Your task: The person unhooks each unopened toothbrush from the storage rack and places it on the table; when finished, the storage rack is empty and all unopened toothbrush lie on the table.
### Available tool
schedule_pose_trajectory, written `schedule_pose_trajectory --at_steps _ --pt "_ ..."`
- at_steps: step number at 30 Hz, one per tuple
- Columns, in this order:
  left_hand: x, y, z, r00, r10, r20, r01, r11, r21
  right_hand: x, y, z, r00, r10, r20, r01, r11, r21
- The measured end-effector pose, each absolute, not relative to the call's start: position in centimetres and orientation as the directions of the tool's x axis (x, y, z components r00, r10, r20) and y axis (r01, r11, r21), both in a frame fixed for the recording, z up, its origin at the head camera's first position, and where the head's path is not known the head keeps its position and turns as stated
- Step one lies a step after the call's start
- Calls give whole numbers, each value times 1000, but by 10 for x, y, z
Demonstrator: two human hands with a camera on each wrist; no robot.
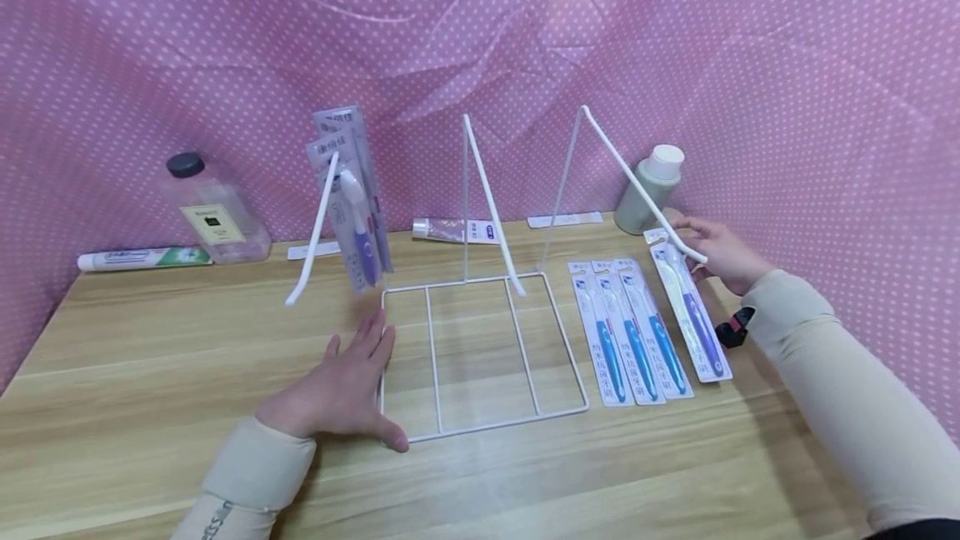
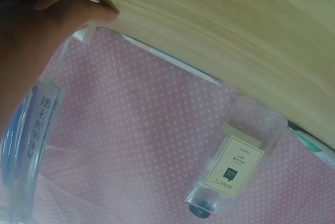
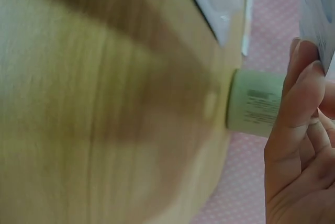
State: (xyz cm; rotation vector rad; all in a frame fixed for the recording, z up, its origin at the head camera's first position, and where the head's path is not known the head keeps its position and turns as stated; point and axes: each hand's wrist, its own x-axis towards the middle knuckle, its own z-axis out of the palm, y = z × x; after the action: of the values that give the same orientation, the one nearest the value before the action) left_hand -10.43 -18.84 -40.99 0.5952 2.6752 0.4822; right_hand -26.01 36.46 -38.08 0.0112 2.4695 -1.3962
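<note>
A white wire rack (image 1: 491, 422) with three slanting prongs stands on the table. My left hand (image 1: 337, 382) rests spread along the left side of its base, thumb at the front corner. With my right hand (image 1: 720, 252) I pinch the upper part of a packaged purple toothbrush (image 1: 697, 319); in the right wrist view the fingers (image 3: 301, 98) grip the pack's edge. The right prong (image 1: 637, 186) overlaps the pack's top in the head view; whether it passes through the hole I cannot tell. Packaged purple toothbrushes (image 1: 363, 248) hang on the left prong (image 1: 318, 227).
Three packaged blue toothbrushes (image 1: 633, 340) lie right of the rack. Along the back are a green bottle (image 1: 648, 190) with a white cap, a toothpaste tube (image 1: 453, 230), a clear pink bottle (image 1: 217, 219) and another tube (image 1: 146, 258). Behind hangs a pink dotted cloth (image 1: 420, 40).
</note>
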Motion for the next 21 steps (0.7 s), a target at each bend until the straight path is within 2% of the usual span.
schedule_pose_trajectory --at_steps 14,21 --pt "-104 -187 -410 -847 463 -262 339 849 405 -271 358 -407 -912 -135 -388 237 601 -763" --pt "-105 -188 -411 -849 452 -273 325 854 406 -271 356 -409 -917 -105 -384 237 632 -738"
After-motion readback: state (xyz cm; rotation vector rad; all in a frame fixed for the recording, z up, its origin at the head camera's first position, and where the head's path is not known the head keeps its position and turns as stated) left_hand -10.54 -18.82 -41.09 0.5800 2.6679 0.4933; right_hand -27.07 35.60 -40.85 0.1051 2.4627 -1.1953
